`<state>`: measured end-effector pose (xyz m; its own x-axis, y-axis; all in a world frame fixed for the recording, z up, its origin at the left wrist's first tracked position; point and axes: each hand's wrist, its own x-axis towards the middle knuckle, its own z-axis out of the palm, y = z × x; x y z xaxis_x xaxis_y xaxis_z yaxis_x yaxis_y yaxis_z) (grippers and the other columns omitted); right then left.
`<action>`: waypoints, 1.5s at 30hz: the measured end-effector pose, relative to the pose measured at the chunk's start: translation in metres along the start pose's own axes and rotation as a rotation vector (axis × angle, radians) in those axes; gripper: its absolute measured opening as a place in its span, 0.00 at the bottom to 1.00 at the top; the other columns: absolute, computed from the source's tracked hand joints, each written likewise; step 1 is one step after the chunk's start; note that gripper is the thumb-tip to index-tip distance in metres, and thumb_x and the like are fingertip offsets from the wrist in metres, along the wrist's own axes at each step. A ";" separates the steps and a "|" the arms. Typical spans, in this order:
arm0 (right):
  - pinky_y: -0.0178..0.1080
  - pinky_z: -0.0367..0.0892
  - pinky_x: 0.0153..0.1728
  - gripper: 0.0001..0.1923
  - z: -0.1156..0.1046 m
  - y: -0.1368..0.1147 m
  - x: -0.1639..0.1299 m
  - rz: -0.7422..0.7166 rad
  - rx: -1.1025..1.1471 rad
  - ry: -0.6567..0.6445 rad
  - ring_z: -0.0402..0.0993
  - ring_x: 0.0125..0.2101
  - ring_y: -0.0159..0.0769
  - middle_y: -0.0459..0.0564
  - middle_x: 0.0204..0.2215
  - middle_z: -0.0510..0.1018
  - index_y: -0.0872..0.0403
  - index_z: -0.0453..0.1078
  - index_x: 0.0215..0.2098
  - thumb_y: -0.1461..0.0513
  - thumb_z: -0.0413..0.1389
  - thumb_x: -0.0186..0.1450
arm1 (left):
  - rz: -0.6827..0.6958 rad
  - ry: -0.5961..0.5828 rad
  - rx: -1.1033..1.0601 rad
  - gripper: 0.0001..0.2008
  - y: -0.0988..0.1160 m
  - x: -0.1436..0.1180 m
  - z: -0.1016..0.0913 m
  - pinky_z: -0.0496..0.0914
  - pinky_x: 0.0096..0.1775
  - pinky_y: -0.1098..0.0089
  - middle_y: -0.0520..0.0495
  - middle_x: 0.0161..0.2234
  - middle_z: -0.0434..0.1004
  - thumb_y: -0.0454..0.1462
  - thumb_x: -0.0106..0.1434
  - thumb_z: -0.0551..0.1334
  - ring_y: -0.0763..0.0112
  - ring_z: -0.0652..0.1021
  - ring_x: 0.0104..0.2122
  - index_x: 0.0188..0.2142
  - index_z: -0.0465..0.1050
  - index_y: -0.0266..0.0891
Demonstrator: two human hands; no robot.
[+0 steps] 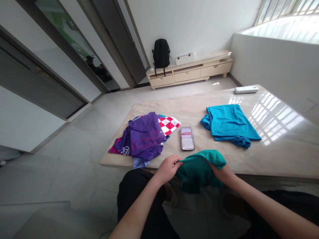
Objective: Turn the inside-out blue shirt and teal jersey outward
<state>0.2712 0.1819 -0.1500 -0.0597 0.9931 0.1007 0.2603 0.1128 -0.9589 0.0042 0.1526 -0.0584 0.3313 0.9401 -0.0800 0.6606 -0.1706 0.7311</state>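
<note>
A green cloth garment (199, 171) hangs between my two hands at the table's near edge, its lower part drooping over my lap. My left hand (169, 168) pinches its left edge between thumb and fingers. On the other side my right hand (223, 171) holds the garment, with the fabric draped over most of its fingers. Just beyond it a phone (187, 138) lies on the table. Left of the phone is a pile of purple clothes (146, 132) with a red-and-white checked cloth (169, 125) sticking out. A folded blue garment (230, 122) lies to the right.
The pale marble-look table (186, 109) spans the space before me. A white oblong object (246, 89) sits near its far right corner. Against the wall, a low cabinet (188, 75) bears a black backpack (161, 54) and a white box (184, 58). My knees are under the near edge.
</note>
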 end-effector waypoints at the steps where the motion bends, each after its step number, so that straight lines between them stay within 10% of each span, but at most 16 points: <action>1: 0.50 0.74 0.46 0.16 -0.004 0.000 0.003 -0.015 -0.004 0.029 0.79 0.39 0.52 0.53 0.34 0.83 0.48 0.77 0.30 0.46 0.63 0.56 | -0.007 0.012 -0.021 0.12 0.001 0.000 0.000 0.68 0.40 0.69 0.46 0.35 0.79 0.40 0.70 0.57 0.64 0.77 0.37 0.33 0.76 0.39; 10: 0.46 0.76 0.41 0.15 -0.014 -0.020 0.011 -0.028 0.087 0.221 0.78 0.32 0.44 0.48 0.29 0.82 0.49 0.76 0.27 0.47 0.66 0.55 | -0.041 0.079 -0.216 0.13 0.013 -0.001 0.007 0.68 0.38 0.72 0.48 0.38 0.83 0.44 0.70 0.60 0.65 0.79 0.38 0.44 0.80 0.40; 16: 0.41 0.76 0.32 0.20 -0.026 -0.032 0.022 0.055 0.209 0.352 0.74 0.30 0.40 0.46 0.27 0.78 0.51 0.72 0.28 0.45 0.68 0.53 | -0.091 -0.224 -0.305 0.24 0.009 -0.004 0.009 0.66 0.33 0.72 0.51 0.30 0.77 0.46 0.62 0.68 0.70 0.73 0.29 0.55 0.76 0.36; 22: 0.42 0.78 0.44 0.25 -0.034 -0.042 0.027 0.212 0.465 0.429 0.78 0.44 0.44 0.48 0.40 0.81 0.52 0.77 0.40 0.48 0.72 0.51 | -0.033 -0.338 -0.145 0.14 0.000 -0.007 0.019 0.68 0.36 0.72 0.48 0.33 0.82 0.41 0.68 0.61 0.68 0.77 0.32 0.45 0.82 0.39; 26: 0.41 0.79 0.42 0.25 -0.033 -0.038 0.027 0.327 0.633 0.361 0.79 0.42 0.43 0.47 0.43 0.82 0.51 0.78 0.41 0.50 0.74 0.49 | -0.076 -0.265 -0.018 0.15 -0.002 -0.004 0.022 0.69 0.37 0.69 0.49 0.32 0.79 0.45 0.66 0.64 0.66 0.77 0.31 0.47 0.81 0.40; 32: 0.39 0.80 0.35 0.18 -0.028 -0.030 0.021 0.435 0.793 0.129 0.80 0.31 0.38 0.44 0.32 0.83 0.51 0.77 0.34 0.53 0.74 0.51 | 0.087 -0.221 -0.280 0.32 0.016 -0.002 0.025 0.69 0.57 0.61 0.40 0.62 0.69 0.48 0.60 0.71 0.54 0.71 0.60 0.62 0.70 0.45; 38: 0.42 0.80 0.36 0.18 -0.031 -0.029 0.014 0.540 0.704 -0.119 0.82 0.31 0.43 0.49 0.33 0.84 0.54 0.78 0.34 0.52 0.74 0.52 | 0.005 -0.248 -0.306 0.20 0.029 -0.004 0.048 0.72 0.46 0.64 0.44 0.44 0.81 0.41 0.61 0.68 0.59 0.79 0.43 0.51 0.76 0.37; 45: 0.40 0.80 0.36 0.18 -0.044 -0.035 0.029 0.434 0.745 0.051 0.82 0.32 0.41 0.44 0.33 0.84 0.50 0.78 0.33 0.54 0.75 0.49 | -0.037 -0.365 -0.353 0.12 0.028 -0.004 0.050 0.70 0.42 0.68 0.49 0.40 0.82 0.34 0.61 0.61 0.62 0.78 0.40 0.44 0.78 0.36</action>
<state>0.3023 0.2081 -0.1020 -0.0532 0.9457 -0.3206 -0.4508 -0.3092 -0.8374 0.0554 0.1294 -0.0716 0.5669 0.7688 -0.2958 0.4296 0.0305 0.9025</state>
